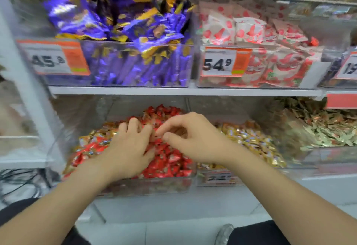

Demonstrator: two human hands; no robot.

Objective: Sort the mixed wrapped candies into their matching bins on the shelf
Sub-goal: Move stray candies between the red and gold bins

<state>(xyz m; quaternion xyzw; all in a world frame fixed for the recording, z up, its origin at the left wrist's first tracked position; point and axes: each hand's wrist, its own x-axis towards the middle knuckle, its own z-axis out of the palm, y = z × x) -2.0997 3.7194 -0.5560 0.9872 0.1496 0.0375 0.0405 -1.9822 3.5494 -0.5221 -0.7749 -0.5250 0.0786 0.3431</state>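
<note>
Spreading left hand [127, 148] fingers over the red candies [170, 159], the person is curling the right hand [193, 138], hold unclear; pinching gold strays [104, 128] singly looks wisest.

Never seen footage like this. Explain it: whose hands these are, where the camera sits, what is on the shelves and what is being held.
No machine here: a person wears one camera on the head, looking down at both bare hands. The left hand rests on red wrapped candies in a clear bin; gold wrapped candies lie beside them. The right hand curls its fingers above the red pile; blur hides whether it pinches one. Above, purple packs and red-and-white packs.
</note>
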